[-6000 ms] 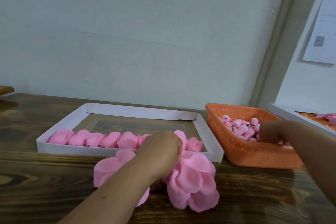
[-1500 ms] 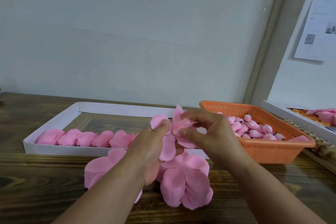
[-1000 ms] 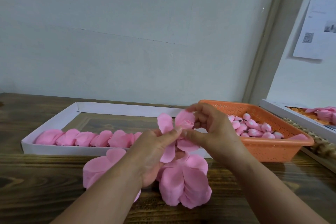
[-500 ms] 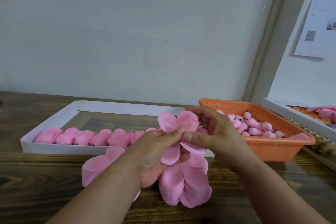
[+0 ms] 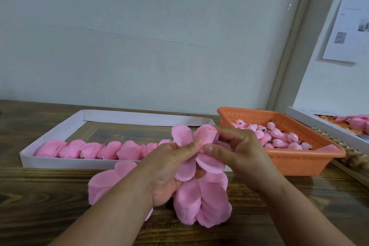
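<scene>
Now the bud [image 5: 206, 134] had sunk lower into the petal ring [image 5: 181, 136], held above the bench's front edge. The left hand [image 5: 169, 168] pinched the petals and the right hand [image 5: 237, 152] gripped the bud, seemingly threaded through, so the flower looked nearly joined.

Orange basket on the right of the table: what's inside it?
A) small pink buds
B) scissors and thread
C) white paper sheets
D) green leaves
A: the orange basket holds a heap of small pink buds, several with a dark stem end showing.
</scene>
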The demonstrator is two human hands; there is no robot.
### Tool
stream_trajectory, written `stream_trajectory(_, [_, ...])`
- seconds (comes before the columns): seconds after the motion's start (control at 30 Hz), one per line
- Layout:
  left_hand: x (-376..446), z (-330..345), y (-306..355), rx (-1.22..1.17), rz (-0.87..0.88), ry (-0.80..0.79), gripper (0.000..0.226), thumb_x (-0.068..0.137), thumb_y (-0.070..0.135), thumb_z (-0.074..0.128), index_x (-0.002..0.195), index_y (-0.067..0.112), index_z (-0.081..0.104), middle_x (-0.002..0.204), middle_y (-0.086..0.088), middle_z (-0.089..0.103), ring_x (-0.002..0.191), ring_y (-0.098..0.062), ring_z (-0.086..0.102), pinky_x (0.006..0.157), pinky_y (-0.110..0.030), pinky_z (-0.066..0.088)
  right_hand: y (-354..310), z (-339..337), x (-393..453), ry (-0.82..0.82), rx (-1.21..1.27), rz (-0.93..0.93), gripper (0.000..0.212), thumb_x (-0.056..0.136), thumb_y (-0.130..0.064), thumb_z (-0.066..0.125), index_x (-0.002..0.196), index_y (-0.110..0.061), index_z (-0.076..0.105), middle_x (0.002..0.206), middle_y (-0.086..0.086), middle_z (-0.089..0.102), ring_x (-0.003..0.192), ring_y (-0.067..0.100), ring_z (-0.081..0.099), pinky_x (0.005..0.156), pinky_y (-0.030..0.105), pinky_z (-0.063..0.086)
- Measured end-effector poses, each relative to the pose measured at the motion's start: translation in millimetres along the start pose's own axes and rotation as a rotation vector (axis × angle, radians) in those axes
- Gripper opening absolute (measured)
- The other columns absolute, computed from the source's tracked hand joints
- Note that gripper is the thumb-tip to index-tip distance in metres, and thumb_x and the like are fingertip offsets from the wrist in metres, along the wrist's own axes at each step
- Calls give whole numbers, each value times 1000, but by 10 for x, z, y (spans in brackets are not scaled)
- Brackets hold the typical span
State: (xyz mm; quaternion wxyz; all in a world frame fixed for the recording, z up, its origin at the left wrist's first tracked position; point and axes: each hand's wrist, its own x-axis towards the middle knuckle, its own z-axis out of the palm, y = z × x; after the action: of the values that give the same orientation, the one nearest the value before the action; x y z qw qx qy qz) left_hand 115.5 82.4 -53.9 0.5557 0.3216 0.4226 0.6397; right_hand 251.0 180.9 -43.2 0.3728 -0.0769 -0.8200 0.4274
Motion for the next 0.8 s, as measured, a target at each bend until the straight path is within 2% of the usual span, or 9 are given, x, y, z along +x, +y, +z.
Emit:
stream_trajectory(0.1, [12, -5, -18, 32, 6, 37, 42, 81, 25, 62, 114, -1, 65, 119, -22, 65, 119, -34, 57, 104, -50, 43, -25, 22, -16, -34, -86, -18, 18, 88, -5, 60, 101, -13, 70, 94, 2, 72, 91, 18, 67, 82, 33, 54])
stream_trajectory(0.2, [12, 3, -11, 6, 0, 45, 37, 85, 21, 61, 114, -2, 65, 120, -24, 64, 121, -36, 55, 106, -50, 41, -49, 56, -39, 4, -71, -46, 23, 87, 2, 61, 103, -11, 70, 96, -1, 72, 94, 14, 66, 80, 23, 52])
stream_trajectory(0.3, [5, 23, -9, 26, 45, 65, 30, 90, 18, 58, 112, 0, 66, 113, -18, 69, 110, -27, 64, 90, -38, 54, -38, 97, -33, 69, -151, -60, 27, 84, 5, 63, 104, -12, 70, 97, -4, 69, 95, 8, 63, 80, 17, 47])
stream_trajectory(0.37, [9, 42, -36, 157, 104, 179, 24, 94, 20, 55, 106, 3, 68, 105, -13, 72, 99, -24, 69, 73, -32, 59, -31, 123, -27, 93, -187, -45, 26, 84, 7, 62, 103, -10, 69, 97, -3, 68, 94, 4, 62, 78, 13, 45])
stream_trajectory(0.5, [15, 91, -88, 436, 218, 417, 24, 95, 31, 54, 84, 17, 71, 83, -4, 74, 83, -20, 70, 66, -39, 61, -21, 202, -42, 167, -144, 0, 28, 81, 3, 66, 98, -19, 65, 92, -10, 69, 93, -10, 59, 76, 7, 44])
stream_trajectory(0.53, [13, 96, -88, 426, 239, 446, 24, 95, 31, 55, 79, 21, 70, 79, -1, 73, 79, -18, 70, 63, -38, 61, -8, 219, -43, 187, -110, 20, 26, 80, 1, 68, 97, -20, 64, 91, -10, 69, 92, -8, 61, 76, 9, 46])
stream_trajectory(0.6, [17, 94, -75, 383, 274, 499, 24, 93, 30, 57, 71, 28, 65, 67, 11, 70, 71, -8, 65, 48, -24, 55, 15, 248, -48, 205, -91, 38, 22, 80, -4, 70, 93, -20, 65, 88, -15, 68, 86, -2, 64, 72, 12, 49])
stream_trajectory(0.7, [38, 77, -73, 346, 277, 539, 25, 92, 30, 61, 66, 32, 61, 55, 22, 64, 69, -2, 59, 51, -22, 46, 33, 272, -46, 218, -71, 51, 19, 81, -4, 69, 92, -19, 65, 83, -12, 67, 79, 2, 64, 67, 13, 48])
stream_trajectory(0.8, [44, 72, -69, 308, 256, 557, 22, 90, 29, 62, 68, 29, 63, 61, 16, 67, 70, -7, 61, 54, -23, 44, 35, 284, -41, 214, -42, 55, 21, 81, -1, 67, 93, -19, 65, 79, -13, 66, 73, 0, 62, 64, 13, 47])
